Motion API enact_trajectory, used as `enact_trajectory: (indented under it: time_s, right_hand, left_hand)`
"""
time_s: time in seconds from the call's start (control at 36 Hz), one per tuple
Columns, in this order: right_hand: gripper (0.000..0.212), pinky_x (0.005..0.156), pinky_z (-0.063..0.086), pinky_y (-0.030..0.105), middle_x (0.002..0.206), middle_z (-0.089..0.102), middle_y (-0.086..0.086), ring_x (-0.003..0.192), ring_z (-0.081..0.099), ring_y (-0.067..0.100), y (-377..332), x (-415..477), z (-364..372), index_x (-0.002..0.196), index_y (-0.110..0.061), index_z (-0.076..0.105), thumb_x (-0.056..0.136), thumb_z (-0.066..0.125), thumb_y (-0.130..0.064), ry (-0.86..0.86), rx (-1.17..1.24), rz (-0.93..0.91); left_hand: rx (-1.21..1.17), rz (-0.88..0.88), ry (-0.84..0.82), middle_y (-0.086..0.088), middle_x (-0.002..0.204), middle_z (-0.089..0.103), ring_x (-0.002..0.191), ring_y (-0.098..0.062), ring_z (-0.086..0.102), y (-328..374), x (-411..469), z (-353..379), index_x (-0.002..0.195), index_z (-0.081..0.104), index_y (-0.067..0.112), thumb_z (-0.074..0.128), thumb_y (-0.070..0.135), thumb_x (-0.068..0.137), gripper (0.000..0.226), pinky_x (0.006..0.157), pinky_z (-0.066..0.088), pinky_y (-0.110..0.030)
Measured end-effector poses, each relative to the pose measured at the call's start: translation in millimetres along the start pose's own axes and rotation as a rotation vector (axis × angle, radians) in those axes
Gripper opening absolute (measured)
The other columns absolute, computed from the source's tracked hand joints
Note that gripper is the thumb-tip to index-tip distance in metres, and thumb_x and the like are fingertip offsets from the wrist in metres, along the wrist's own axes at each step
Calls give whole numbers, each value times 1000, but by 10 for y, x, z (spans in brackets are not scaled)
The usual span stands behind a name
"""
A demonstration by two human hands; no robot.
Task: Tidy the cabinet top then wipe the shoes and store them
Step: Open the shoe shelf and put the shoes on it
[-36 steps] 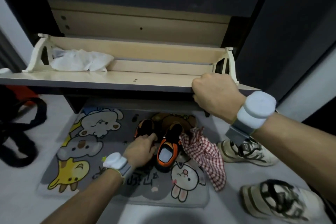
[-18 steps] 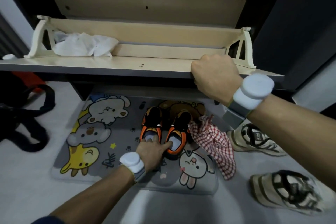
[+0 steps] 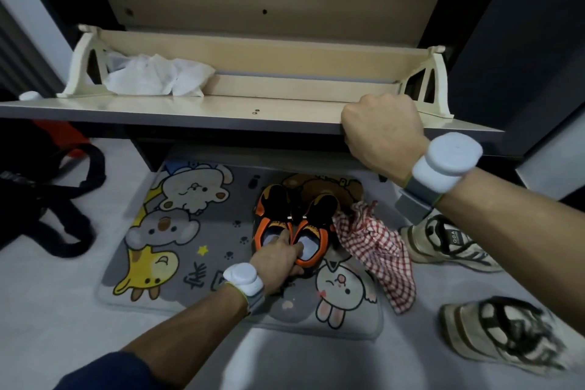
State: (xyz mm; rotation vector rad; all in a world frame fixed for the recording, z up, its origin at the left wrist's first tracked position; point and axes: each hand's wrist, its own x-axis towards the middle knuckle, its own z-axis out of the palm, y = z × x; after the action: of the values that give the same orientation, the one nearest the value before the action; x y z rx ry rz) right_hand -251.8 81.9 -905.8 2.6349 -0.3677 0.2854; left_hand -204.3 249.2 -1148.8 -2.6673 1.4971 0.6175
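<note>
Orange shoes (image 3: 275,212) sit as a pair on the mat (image 3: 221,250), side by side and touching, toes aimed at its far edge, heels toward me.

Off the mat to the left, on the floor, lies a black bag (image 3: 15,193), not my concern rn. Above the mat's far edge hangs the cabinet's flip-down shelf (image 3: 190,106), tipped open, w/ a crumpled white cloth (image 3: 155,79) tucked at its left end. The rest of the tray looks free, which I take as the spot for the pair.

Near the mat's middle my L hand (image 3: 278,260) reaches down, arm nearly straight, back of hand up. Two fingers (image 3: 283,236) are hooked into the heel openings, one per shoe, so I can pinch both together & carry them as one load. The thumb is hidden under the hand, so can't tell where it presses. Also can't tell if the soles are off the mat yet.

At the mat's right edge, touching the right shoe, the red check cloth (image 3: 376,250) lies in a heap. I judge wiping of this pair is done.

Above the mat's far right corner my R hand (image 3: 383,133) is curled tight over the shelf's front lip, knuckles up, wrist bent, arm coming in from the right. It grips there b/c the panel prob swings back up if let go.

Off the mat to the right, on the floor, two white sneakers (image 3: 449,241) wait, apart from each other. Next in line, I'd say.
</note>
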Motion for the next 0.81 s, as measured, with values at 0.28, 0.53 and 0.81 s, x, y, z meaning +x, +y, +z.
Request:
enact_trajectory:
  time_s: [0.28, 0.53, 0.81]
  right_hand:
    - [19, 46, 14, 26, 82, 64, 4, 61, 42, 24, 39, -21, 7, 74, -19, 51, 91, 59, -16, -10, -9, 12]
    - [39, 46, 24, 26, 51, 57, 8, 44, 55, 27, 188, -127, -18, 56, -18, 45, 59, 81, -6, 31, 79, -59]
    - [18, 66, 34, 34, 109, 66, 9, 97, 64, 33, 322, -200, -183, 109, -14, 56, 97, 44, -20, -83, 82, -131]
  left_hand:
    - [-78, 62, 74, -15, 120, 47, 113, -33, 48, 36, -130, -837, 129, 54, 14, 63, 44, 92, 48, 82, 40, -34]
    - [-84, 120, 94, 3, 92, 53, 85, -20, 55, 43, -568, -1884, 105, 62, 17, 71, 47, 86, 36, 68, 37, -29]
    - [-62, 171, 50, 8, 75, 56, 70, -12, 51, 284, -1240, -3003, 89, 61, 26, 68, 61, 82, 36, 61, 37, -31]
